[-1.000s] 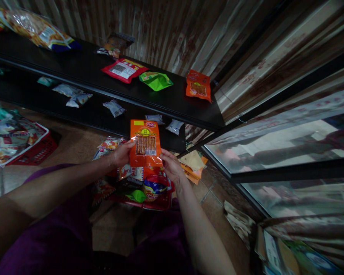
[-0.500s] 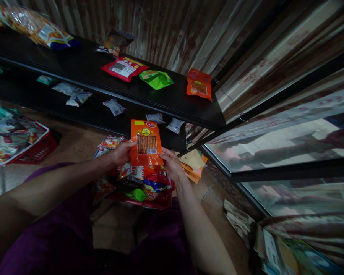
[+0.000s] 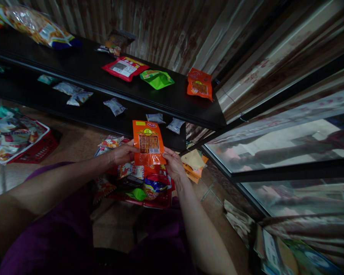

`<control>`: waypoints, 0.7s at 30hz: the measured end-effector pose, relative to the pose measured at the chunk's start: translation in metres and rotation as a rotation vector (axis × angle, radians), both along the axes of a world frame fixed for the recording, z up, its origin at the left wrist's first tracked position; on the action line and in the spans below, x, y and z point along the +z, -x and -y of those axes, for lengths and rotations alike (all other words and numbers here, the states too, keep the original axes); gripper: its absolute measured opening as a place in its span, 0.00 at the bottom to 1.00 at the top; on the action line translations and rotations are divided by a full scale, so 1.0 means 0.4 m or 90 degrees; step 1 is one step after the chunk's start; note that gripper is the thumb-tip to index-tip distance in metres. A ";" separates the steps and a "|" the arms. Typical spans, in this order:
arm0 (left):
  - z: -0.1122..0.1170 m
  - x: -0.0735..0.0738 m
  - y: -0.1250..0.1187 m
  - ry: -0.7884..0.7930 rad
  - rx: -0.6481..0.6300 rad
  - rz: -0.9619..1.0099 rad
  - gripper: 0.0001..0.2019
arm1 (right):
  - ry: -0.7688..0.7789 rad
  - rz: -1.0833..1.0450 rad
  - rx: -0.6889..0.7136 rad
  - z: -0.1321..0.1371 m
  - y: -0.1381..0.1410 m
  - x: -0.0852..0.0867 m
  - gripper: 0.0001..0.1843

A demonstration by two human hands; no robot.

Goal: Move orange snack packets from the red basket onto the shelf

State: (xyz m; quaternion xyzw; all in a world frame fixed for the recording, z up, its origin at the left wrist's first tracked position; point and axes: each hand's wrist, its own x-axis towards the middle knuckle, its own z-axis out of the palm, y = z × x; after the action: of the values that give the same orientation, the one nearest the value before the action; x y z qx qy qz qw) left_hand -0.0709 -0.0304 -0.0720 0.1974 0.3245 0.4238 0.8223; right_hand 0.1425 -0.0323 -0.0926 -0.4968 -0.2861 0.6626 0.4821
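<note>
An orange snack packet [image 3: 149, 139] with a clear window showing brown strips is held up between my two hands. My left hand [image 3: 125, 152] pinches its left edge, and my right hand [image 3: 172, 163] grips its lower right edge. Below the packet stands a red basket [image 3: 157, 205] full of snack bags, partly hidden by my hands. In it lie a blue bag [image 3: 154, 187], a green packet [image 3: 138, 194] and several others. On the upper black shelf [image 3: 83, 63] are a similar orange packet [image 3: 200, 84], a green packet [image 3: 157, 79] and a red packet [image 3: 125, 68].
Small silvery packets [image 3: 114, 106] lie along the lower shelf. At the left stands another red basket [image 3: 37, 147] heaped with bags. A large snack bag [image 3: 40, 28] rests on the upper shelf. Papers [image 3: 194, 164] lie on the floor, and a dark-framed glass panel [image 3: 275, 147] stands at the right.
The orange packet has shifted slightly to the right in view, with both hands still on it. Otherwise the scene stays nearly the same.
</note>
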 end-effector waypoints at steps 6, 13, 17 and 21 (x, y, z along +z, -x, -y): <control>-0.005 -0.022 0.001 -0.027 -0.010 -0.033 0.35 | -0.003 -0.017 0.043 0.004 -0.001 0.014 0.19; -0.005 -0.019 -0.002 -0.019 -0.001 -0.047 0.32 | 0.000 -0.028 0.073 0.011 0.000 0.033 0.21; -0.003 -0.016 -0.003 -0.022 -0.005 -0.053 0.31 | -0.017 -0.035 0.091 0.013 0.000 0.032 0.24; -0.003 -0.022 -0.004 -0.041 -0.010 -0.066 0.30 | -0.044 -0.007 0.091 0.010 -0.002 0.005 0.27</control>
State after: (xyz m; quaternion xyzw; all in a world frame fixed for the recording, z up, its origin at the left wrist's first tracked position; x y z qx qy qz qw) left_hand -0.0695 -0.0293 -0.0809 0.2480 0.3510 0.4168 0.8010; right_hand 0.1432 -0.0362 -0.0904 -0.4541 -0.3410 0.6878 0.4521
